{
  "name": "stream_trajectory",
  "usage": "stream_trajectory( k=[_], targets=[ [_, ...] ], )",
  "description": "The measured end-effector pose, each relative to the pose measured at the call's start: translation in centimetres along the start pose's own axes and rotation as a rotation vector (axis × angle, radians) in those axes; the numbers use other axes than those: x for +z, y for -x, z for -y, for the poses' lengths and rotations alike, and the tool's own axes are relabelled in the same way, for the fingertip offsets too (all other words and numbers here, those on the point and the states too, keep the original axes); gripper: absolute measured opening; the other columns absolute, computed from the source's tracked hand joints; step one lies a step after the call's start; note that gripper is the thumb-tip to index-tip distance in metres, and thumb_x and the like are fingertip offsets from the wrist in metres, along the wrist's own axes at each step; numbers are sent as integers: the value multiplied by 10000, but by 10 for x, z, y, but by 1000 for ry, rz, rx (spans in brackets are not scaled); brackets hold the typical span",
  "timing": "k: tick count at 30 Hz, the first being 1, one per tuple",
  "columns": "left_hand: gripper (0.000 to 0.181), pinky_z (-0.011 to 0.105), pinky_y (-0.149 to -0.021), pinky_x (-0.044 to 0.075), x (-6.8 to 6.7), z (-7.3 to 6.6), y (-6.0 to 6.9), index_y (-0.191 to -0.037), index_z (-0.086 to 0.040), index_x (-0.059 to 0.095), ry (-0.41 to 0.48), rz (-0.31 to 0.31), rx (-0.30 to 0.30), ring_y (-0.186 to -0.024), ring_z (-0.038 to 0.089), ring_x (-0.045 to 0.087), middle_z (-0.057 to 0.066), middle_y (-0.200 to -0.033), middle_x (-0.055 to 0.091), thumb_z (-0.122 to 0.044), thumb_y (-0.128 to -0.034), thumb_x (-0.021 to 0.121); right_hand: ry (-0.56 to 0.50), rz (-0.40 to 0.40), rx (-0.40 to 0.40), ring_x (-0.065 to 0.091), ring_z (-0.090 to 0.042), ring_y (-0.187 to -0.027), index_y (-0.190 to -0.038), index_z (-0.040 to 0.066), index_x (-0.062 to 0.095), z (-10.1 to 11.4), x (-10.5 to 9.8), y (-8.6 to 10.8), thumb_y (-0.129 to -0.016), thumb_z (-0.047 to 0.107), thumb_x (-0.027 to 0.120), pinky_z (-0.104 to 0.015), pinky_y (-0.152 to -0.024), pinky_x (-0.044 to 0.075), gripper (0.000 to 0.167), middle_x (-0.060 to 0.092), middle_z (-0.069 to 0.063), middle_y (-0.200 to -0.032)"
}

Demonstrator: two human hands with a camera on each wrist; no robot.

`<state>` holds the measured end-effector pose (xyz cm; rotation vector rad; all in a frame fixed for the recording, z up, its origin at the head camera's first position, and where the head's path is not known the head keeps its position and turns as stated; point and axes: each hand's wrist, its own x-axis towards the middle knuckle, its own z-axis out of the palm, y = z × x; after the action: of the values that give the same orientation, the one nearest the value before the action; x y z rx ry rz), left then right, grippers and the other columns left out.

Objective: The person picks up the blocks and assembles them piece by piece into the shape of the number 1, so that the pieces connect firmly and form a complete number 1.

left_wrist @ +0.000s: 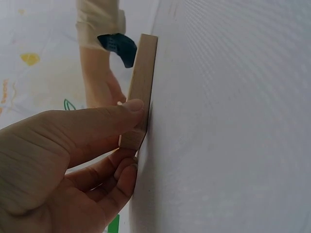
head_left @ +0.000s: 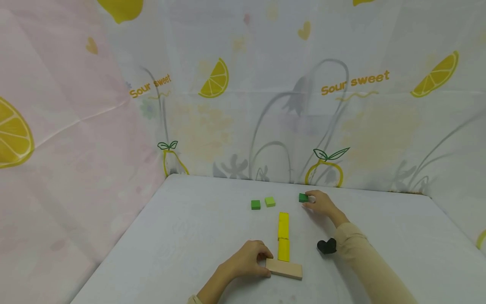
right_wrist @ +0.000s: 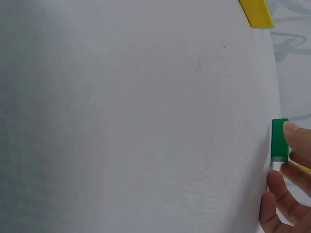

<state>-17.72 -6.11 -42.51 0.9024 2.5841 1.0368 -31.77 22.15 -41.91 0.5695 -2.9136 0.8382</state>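
Observation:
A plain wooden block (head_left: 284,269) lies flat across the near end of two yellow strips (head_left: 283,236) set in a line. My left hand (head_left: 248,259) pinches its left end between thumb and fingers; the left wrist view shows the thumb on the wooden block's face (left_wrist: 142,77). Farther off, my right hand (head_left: 322,203) pinches a small dark green block (head_left: 303,198) at its right side. In the right wrist view the thumb lies on this green block (right_wrist: 279,138), close to the table surface. To its left sit another green block (head_left: 255,204) and a light green block (head_left: 270,202).
A black heart-shaped piece (head_left: 327,246) lies beside the right sleeve (head_left: 364,253). The white table (head_left: 182,236) ends at a printed cloth (head_left: 235,126) with lemon pictures, standing behind it and along the left.

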Motion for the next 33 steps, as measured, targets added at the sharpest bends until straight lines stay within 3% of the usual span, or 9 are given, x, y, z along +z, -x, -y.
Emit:
stream_trajectory(
  k=[9,23,33],
  targets=[
    [300,142,-688,436,0,0,0,-964,-49,720,17,4,-11,-737,-28,467,-112,-853,598,-137,-698,828,36,46,45,446,-484,-1172,-1188,-183,509,4,2,-4,-857,61,623,-537,-995,347,427,528,-337,-1207],
    [298,141,-677,427,0,0,0,-965,-57,722,-9,3,-3,-726,-25,456,-124,-825,574,-140,-699,827,152,58,-5,547,-416,-1062,-1115,-151,575,7,9,-11,-852,39,627,-500,-944,407,329,609,-279,-1091],
    [298,145,-693,426,-1,-1,0,-970,-54,722,-11,5,-14,-740,-25,460,-112,-850,591,-143,-704,822,87,99,-37,520,-426,-1107,-1133,-129,578,14,11,-12,-856,21,626,-519,-964,385,319,599,-268,-1126]
  ],
)
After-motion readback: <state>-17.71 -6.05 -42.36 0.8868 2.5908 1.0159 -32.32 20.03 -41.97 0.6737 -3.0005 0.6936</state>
